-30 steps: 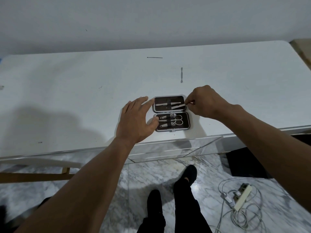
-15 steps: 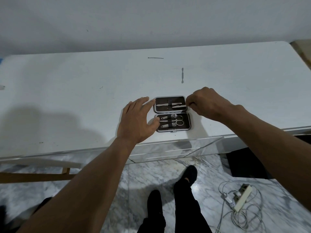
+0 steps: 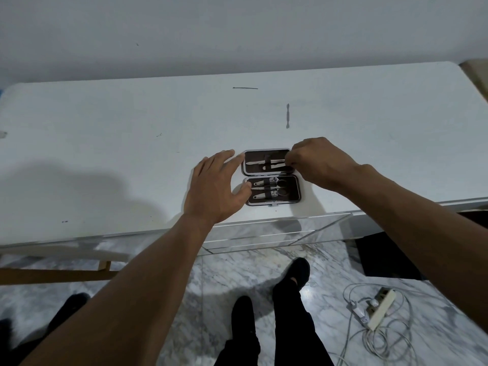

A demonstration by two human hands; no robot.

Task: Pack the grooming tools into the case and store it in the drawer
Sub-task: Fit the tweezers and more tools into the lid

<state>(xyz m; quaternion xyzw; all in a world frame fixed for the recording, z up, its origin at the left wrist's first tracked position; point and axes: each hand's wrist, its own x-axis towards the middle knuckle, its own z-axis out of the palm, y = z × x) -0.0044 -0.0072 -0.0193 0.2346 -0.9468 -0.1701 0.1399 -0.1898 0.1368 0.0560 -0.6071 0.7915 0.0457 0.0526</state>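
A small dark grooming case (image 3: 286,197) lies open near the front edge of the white table (image 3: 105,154). Its near half holds clippers and scissors under a strap; its far half holds two thin metal tools. My left hand (image 3: 216,186) rests flat against the case's left side, fingers spread, thumb touching the near half. My right hand (image 3: 319,162) is curled over the far half's right end, fingertips pinched on the end of a thin metal tool (image 3: 274,167) in the case. Farther back lie a flat metal cuticle tool (image 3: 287,116) and a thin dark pin (image 3: 245,88).
The table's front shows mirrored drawer fronts (image 3: 264,233) reflecting the marble floor. My black-clad legs and shoes (image 3: 290,299) stand below. A power strip with tangled cables (image 3: 380,310) lies on the floor at the right. A wall runs behind the table.
My right hand has pushed the thin tool leftwards, from slanting over the case's right edge to lying inside the far half. My left hand has stayed put.
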